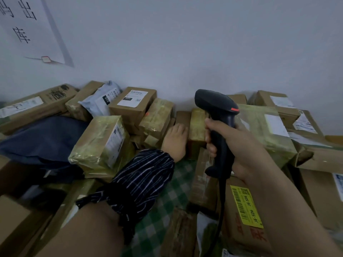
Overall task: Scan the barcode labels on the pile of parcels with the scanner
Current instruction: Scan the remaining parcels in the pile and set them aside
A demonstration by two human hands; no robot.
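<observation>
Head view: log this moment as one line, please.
right hand: grips barcode scanner, held upright | left hand: open, fingers on small brown parcel | scan beam: none visible

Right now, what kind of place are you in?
Probably a parcel sorting or pickup room: labelled cardboard parcels lie piled against the wall, one bears a yellow barcode sticker, and the right hand grips a scanner.

Parcel sorting room: taped cardboard boxes [132,104] and mailer bags [101,101] heaped against bare wall [185,43], shipping labels [246,205], handwritten paper sign [27,28].
</observation>
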